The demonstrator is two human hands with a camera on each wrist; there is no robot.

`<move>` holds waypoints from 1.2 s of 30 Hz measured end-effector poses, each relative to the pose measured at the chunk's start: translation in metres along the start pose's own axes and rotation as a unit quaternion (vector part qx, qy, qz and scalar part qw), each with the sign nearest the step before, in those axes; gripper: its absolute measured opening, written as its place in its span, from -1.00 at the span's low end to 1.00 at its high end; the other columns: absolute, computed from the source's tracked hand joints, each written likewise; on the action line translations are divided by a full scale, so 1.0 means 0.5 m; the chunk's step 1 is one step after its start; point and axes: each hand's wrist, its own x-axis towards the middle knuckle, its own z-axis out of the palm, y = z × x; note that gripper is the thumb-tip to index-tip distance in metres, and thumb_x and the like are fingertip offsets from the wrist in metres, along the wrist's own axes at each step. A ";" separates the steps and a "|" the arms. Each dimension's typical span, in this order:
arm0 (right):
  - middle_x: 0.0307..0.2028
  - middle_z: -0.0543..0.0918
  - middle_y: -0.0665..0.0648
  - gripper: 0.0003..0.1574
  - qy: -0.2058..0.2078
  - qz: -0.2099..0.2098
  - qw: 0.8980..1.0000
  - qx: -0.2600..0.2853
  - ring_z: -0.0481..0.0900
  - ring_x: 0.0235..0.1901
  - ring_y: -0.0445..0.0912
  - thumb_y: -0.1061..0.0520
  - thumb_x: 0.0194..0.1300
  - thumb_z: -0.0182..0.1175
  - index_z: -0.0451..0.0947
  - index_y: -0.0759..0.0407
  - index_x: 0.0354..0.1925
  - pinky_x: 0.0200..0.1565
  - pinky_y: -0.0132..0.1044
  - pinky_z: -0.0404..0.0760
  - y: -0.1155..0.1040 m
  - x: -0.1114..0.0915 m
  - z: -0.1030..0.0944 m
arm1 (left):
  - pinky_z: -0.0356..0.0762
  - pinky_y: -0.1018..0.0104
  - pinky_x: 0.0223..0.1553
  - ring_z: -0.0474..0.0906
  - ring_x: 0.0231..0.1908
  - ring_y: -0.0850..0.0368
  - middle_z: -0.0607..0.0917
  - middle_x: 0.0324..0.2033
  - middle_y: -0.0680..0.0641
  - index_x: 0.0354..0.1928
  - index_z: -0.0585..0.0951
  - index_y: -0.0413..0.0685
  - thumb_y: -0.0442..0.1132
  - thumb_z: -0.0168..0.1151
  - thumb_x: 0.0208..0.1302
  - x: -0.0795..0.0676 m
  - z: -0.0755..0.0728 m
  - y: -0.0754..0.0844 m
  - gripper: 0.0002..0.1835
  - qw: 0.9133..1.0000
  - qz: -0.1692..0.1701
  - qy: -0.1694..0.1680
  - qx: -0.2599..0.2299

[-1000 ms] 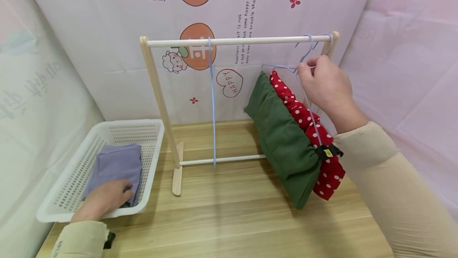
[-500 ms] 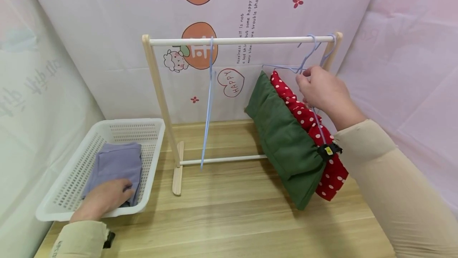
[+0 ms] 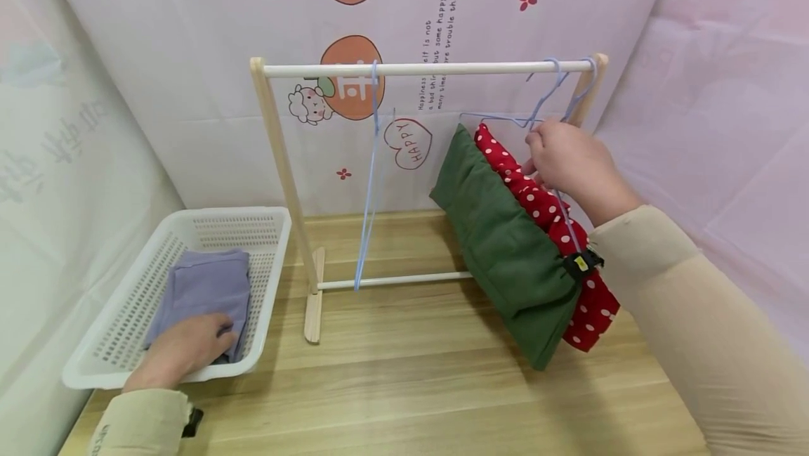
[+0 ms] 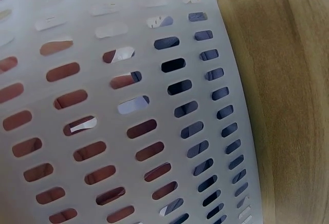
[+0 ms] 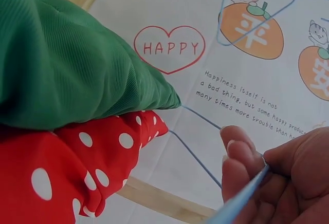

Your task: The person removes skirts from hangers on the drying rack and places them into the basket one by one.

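Note:
My right hand is just under the rail, pinching the wire of a blue clothes hanger between thumb and fingers. A puffy green garment hangs on a hanger there, close beside a red garment with white dots. The right wrist view shows the hanger wire running from the green garment to my fingers. My left hand rests in the white basket on folded purple cloth, its fingers loosely bent. Basket wall mostly hides this hand in the left wrist view.
A wooden clothes rack with a white rail stands on the wooden table. One bare blue hanger hangs left of the middle, above the lower bar. Printed white cloth encloses the back and sides.
My right hand has slipped a little down from the hanger's hook area. The garments swung slightly right, and the bare hanger turned and swayed. My left hand stayed in place.

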 end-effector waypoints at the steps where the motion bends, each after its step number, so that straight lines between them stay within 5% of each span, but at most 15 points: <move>1: -0.12 0.77 0.29 -0.43 -0.003 -0.003 1.000 -0.007 0.68 -0.35 0.02 -0.07 0.70 -0.23 0.43 0.35 0.23 -0.07 0.09 0.63 -0.001 0.001 -0.001 | 0.43 -0.48 0.16 0.46 0.22 -0.60 0.59 0.24 -0.46 0.33 0.53 -0.31 0.02 0.17 0.51 0.000 0.000 -0.001 -0.41 1.000 -0.001 -0.001 -0.001; 8: -0.05 0.77 0.29 -0.38 -0.016 -0.016 0.999 -0.026 0.58 -0.06 0.17 -0.07 0.70 -0.24 0.40 0.36 0.33 0.01 0.16 0.58 -0.013 0.007 -0.003 | 0.41 -0.51 0.15 0.44 0.22 -0.62 0.57 0.24 -0.48 0.33 0.52 -0.32 0.04 0.17 0.50 -0.006 0.000 -0.006 -0.39 1.000 -0.002 0.006 -0.003; 16: 0.00 0.77 0.32 -0.41 -0.042 -0.015 0.999 0.011 0.64 -0.37 0.02 -0.08 0.70 -0.21 0.40 0.35 0.29 -0.35 -0.20 0.62 -0.023 0.016 -0.003 | 0.41 -0.52 0.14 0.43 0.23 -0.63 0.56 0.26 -0.48 0.35 0.51 -0.32 0.07 0.13 0.52 -0.008 0.004 -0.010 -0.37 1.000 -0.004 -0.002 -0.001; 30: -0.01 0.68 0.30 -0.37 -0.026 0.023 0.993 0.115 0.60 -0.37 0.04 -0.07 0.69 -0.28 0.25 0.30 0.44 -0.45 -0.23 0.60 -0.015 0.013 0.011 | 0.41 -0.51 0.15 0.43 0.23 -0.62 0.56 0.26 -0.48 0.35 0.51 -0.32 0.08 0.12 0.53 -0.003 0.004 -0.006 -0.37 1.000 0.004 -0.002 0.002; 36: -0.14 0.61 0.27 -0.42 -0.006 0.035 0.990 0.138 0.59 -0.35 0.02 -0.14 0.71 -0.28 0.33 0.28 0.26 -0.33 -0.19 0.65 -0.014 0.014 0.019 | 0.42 -0.50 0.15 0.44 0.23 -0.62 0.56 0.26 -0.48 0.35 0.51 -0.32 0.08 0.11 0.53 -0.002 0.001 0.000 -0.37 1.000 0.008 -0.002 0.005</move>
